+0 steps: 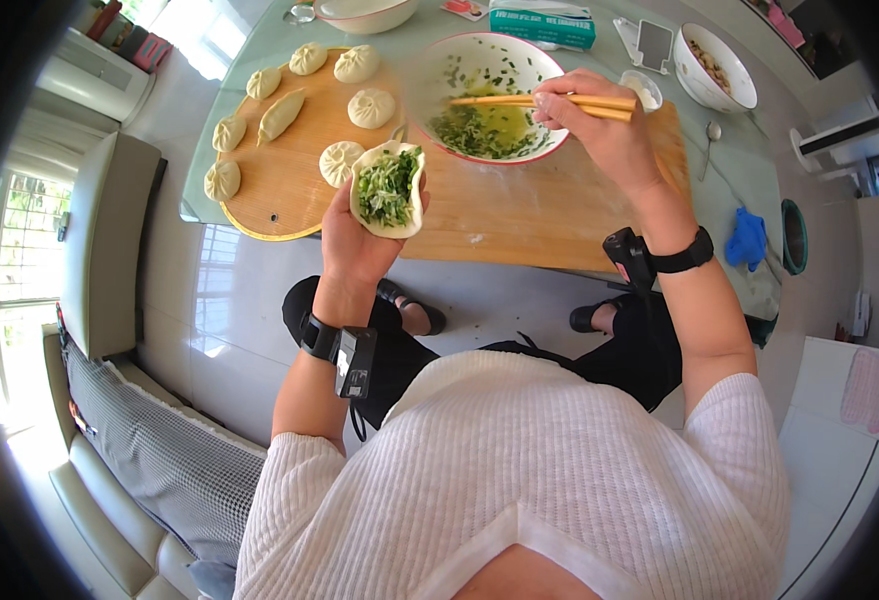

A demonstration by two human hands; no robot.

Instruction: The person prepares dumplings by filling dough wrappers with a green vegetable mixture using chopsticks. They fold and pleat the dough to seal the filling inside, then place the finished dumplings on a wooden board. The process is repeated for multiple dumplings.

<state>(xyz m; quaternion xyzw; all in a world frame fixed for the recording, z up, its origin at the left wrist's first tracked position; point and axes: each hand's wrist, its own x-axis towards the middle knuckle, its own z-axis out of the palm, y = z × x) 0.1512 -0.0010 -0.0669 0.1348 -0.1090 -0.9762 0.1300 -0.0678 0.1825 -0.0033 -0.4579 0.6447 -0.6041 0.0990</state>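
Note:
On my left palm (364, 238) rests a round dough wrapper (415, 214), cupped by the fingers, with a heap of chopped green filling (388, 189) in its middle. My right hand (597, 124) grips a pair of wooden chopsticks (507, 99). Their tips are inside a white red-rimmed bowl (477, 157), over chopped greens in yellowish liquid (477, 131). Left of the bowl, a round wooden board (289, 191) carries several pleated buns (371, 109) and one long leaf-shaped dumpling (282, 116). The nearest bun (340, 163) sits just behind my left hand.
A floured rectangular wooden board (514, 225) lies at the table's front edge. Behind it are a green-and-white box (542, 26), a small dish of white stuff (642, 90) and a bowl with brownish food (713, 67). A spoon (710, 146) and blue cloth (746, 238) lie rightward.

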